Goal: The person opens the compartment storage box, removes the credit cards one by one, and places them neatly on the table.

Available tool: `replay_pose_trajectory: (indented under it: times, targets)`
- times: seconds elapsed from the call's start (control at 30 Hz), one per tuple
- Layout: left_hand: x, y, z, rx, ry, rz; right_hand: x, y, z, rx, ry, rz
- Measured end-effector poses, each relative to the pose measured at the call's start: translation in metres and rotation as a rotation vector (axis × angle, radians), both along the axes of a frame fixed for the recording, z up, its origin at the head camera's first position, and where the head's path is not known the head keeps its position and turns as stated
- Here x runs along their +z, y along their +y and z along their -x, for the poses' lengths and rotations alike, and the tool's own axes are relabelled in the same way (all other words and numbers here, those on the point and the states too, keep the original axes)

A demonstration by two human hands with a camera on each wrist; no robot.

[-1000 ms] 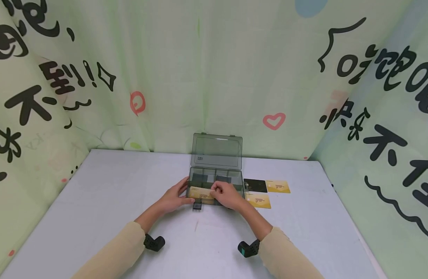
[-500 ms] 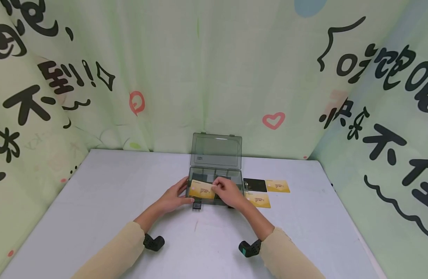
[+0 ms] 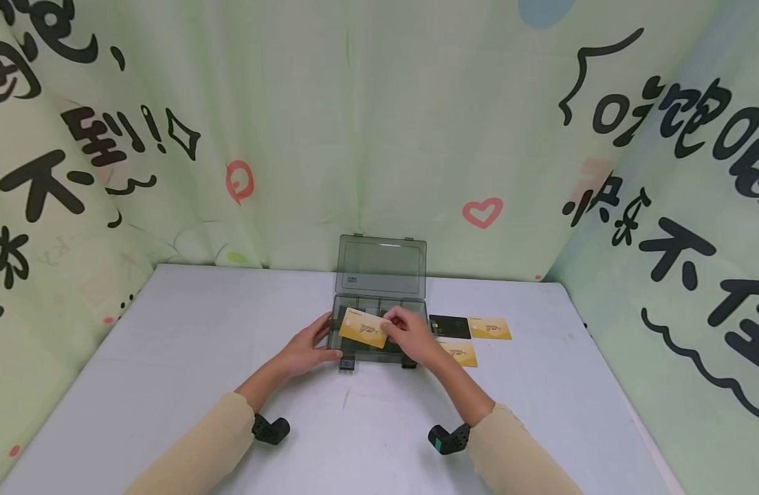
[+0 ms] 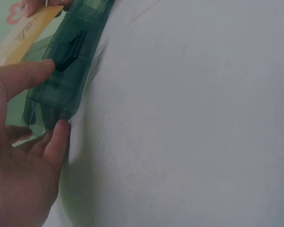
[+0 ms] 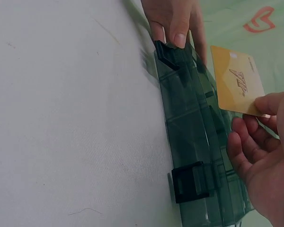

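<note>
A yellow VIP card point(image 3: 362, 328) is pinched at its right end by my right hand point(image 3: 414, 337), tilted above a translucent dark-green plastic box point(image 3: 379, 357). In the right wrist view, thumb and fingertips hold the edge of the card point(image 5: 237, 82). The box has inner dividers, and its lid point(image 3: 381, 265) stands raised at the back. My left hand point(image 3: 306, 347) holds the box's left front corner, thumb at the front wall and fingers along the side. Two black latches, one on the left point(image 3: 347, 363) and one on the right point(image 5: 193, 183), hang at the front. The card hides part of the interior.
Right of the box, a black card point(image 3: 450, 326) and a yellow card point(image 3: 489, 328) lie side by side on the white table point(image 3: 379, 440). Another yellow card point(image 3: 458, 353) is just in front of them, partly behind my right hand. A printed curtain point(image 3: 293, 137) encloses the back and sides.
The yellow card has risen out of the front of the box in my right hand and now shows its whole face. My left hand has stayed at the box's corner.
</note>
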State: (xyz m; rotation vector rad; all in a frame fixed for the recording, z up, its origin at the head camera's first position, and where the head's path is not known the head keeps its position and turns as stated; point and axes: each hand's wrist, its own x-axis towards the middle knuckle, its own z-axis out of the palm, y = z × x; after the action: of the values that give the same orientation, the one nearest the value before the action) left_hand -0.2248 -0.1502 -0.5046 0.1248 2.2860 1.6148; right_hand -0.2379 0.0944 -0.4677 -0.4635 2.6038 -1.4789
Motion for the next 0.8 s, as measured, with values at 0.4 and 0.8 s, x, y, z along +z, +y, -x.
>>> replay_pose_trajectory:
  times: [0.4,0.8]
  targets:
    - [0.000,-0.001,0.000,-0.015,0.008,-0.011,0.003,0.008,0.003,-0.071,-0.080,0.065]
    - [-0.001,-0.001,0.000,-0.026,0.012,0.009,0.009,0.021,0.000,-0.114,-0.063,0.084]
